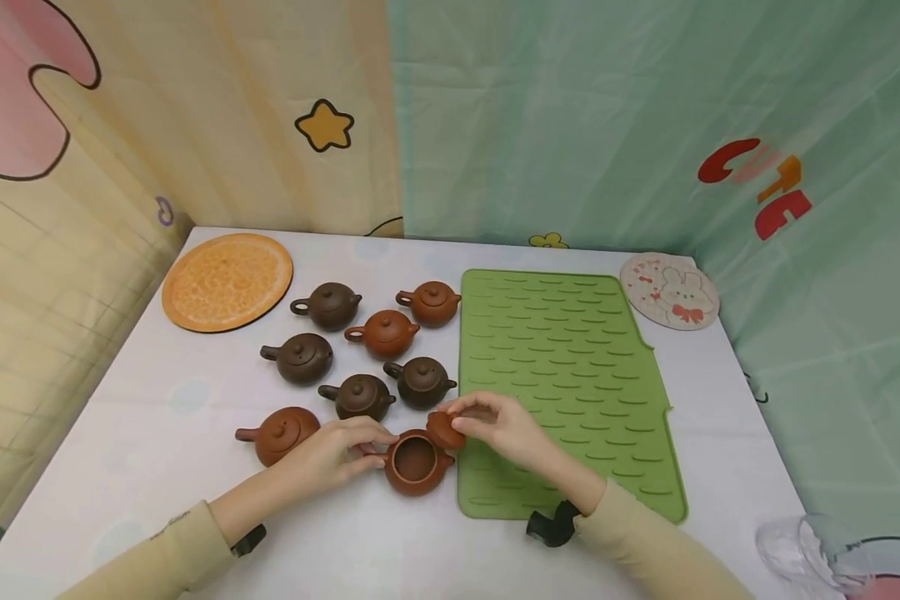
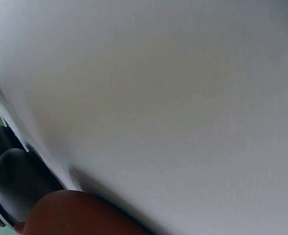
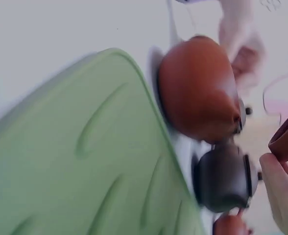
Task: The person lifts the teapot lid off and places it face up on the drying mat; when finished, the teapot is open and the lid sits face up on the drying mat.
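A reddish-brown clay teapot [image 1: 414,486] stands lidless on the white table, its round mouth facing up. My left hand [image 1: 345,450] pinches the handle at its left side. Tilted above the spout side is the teapot's lid [image 1: 445,432], held between the thumb and fingers of my right hand [image 1: 501,427]. In the right wrist view the lid [image 3: 286,142] shows its hollow underside edge, clear of the teapot [image 3: 195,88]. The left wrist view shows mostly tablecloth, with another reddish-brown teapot [image 2: 78,215] at the bottom; the left hand's grip is out of that view.
Several lidded teapots, dark brown [image 1: 360,398] and reddish [image 1: 390,335], stand behind and left of the open one. A green ribbed mat [image 1: 555,350] lies to the right. An orange round mat [image 1: 227,283], a rabbit coaster [image 1: 667,292] and a clear cup [image 1: 813,550] lie near the edges.
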Action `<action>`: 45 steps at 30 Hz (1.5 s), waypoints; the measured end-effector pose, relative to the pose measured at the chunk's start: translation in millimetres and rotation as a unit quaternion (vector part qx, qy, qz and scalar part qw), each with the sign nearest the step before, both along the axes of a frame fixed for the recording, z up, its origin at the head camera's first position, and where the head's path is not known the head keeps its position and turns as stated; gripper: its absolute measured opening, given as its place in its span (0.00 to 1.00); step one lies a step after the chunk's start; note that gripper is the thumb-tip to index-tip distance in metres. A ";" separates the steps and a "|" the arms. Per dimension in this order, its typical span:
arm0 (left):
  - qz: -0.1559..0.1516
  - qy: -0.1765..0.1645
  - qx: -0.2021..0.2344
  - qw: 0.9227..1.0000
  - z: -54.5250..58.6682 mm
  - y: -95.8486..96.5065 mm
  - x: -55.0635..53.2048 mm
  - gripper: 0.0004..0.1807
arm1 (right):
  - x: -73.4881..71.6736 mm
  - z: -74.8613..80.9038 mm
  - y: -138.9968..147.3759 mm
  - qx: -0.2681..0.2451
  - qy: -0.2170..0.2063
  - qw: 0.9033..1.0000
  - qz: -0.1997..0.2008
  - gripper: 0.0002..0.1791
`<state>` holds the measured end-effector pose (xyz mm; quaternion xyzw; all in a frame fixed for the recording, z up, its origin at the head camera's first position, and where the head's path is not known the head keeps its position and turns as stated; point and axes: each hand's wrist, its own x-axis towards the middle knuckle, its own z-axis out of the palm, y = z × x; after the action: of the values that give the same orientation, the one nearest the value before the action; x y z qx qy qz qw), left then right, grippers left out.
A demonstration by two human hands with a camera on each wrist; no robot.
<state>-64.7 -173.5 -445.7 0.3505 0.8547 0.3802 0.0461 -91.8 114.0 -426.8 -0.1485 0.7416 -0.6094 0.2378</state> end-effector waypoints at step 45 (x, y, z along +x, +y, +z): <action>0.028 0.003 -0.078 0.997 15.8 3.5 1.6 0.15 | 6.5 -23.3 58.1 0.236 0.058 0.967 -0.076 0.19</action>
<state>-63.2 -170.1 -430.0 0.3231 0.8912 0.3126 0.0602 -85.3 172.1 -450.0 -0.0671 0.8861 -0.4236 0.1756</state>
